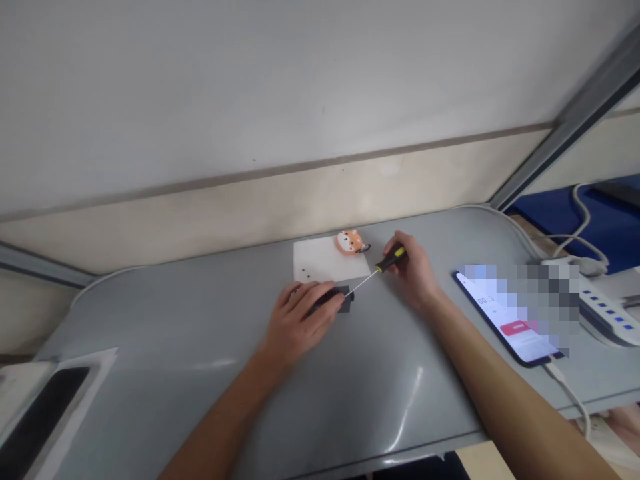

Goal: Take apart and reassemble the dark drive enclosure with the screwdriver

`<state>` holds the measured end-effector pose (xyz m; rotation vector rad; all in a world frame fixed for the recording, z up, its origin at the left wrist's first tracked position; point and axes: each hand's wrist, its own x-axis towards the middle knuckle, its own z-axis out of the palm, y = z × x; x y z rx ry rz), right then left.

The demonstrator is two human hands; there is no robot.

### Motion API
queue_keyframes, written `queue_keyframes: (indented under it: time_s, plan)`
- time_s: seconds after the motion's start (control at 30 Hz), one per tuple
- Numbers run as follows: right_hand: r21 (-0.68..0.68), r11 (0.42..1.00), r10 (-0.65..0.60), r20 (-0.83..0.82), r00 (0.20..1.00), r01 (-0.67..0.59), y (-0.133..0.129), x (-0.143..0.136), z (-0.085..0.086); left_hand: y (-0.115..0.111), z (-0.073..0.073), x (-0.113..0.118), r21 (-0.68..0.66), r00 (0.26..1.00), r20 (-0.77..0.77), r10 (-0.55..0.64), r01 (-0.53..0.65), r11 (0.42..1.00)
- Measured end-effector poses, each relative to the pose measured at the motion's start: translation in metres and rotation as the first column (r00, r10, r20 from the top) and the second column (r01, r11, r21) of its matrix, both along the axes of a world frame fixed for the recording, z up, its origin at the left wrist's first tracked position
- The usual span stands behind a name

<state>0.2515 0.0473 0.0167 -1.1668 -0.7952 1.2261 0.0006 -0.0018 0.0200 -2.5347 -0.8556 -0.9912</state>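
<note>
Grey desk [165, 320] fills the lower frame, and near its centre the left hand [300, 320] is closed about the dark block [345, 305], probably to keep it from sliding or turning. Just above, two dark specks [309, 276] lie on white paper [317, 255], perhaps because small parts show up well there; an orange charm [349, 242] on its right part may weigh it down. Right of centre, the right hand [414, 277] grips the screwdriver [389, 261] by its handle, shaft slanting down leftward to the block; whether the tip touches is unclear. The block looks small and squared at its bare right end, with a blacker top, the rest hidden under fingers.
</note>
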Motion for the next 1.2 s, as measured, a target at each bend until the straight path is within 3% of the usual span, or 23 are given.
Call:
queue_keyframes:
  time_s: [0.27,0.43,0.53,0.73,0.83,1.03,1.2]
  plan:
    - [0.001,1.000,-0.005,0.012,1.000,0.004,0.002,0.003,0.000,0.001,0.001,0.000,0.000,1.000,-0.019,-0.003,0.003,1.000]
    - [0.008,0.998,-0.069,-0.042,0.997,0.070,0.003,0.003,0.000,0.000,0.005,-0.002,0.003,0.995,-0.099,0.009,-0.008,1.000]
    - [-0.010,0.996,-0.090,0.027,0.996,0.091,0.000,-0.005,-0.001,-0.003,0.004,-0.001,-0.019,0.992,-0.127,-0.008,0.005,1.000]
    - [0.092,0.983,0.123,0.300,0.946,-0.157,-0.012,-0.032,-0.009,-0.014,-0.002,0.008,-0.103,0.993,-0.059,-0.104,0.098,0.990]
    - [0.128,0.964,0.167,0.386,0.907,-0.232,-0.017,-0.037,-0.014,-0.016,-0.002,0.009,-0.112,0.988,-0.092,-0.122,0.111,0.987]
    - [0.104,0.972,0.161,0.362,0.918,-0.212,-0.019,-0.037,-0.013,-0.019,-0.001,0.008,-0.149,0.984,-0.164,-0.065,0.040,0.988]
    - [0.056,0.974,0.182,0.381,0.906,-0.219,-0.021,-0.038,-0.006,-0.017,0.003,0.003,-0.195,0.985,-0.108,-0.133,0.110,0.975]
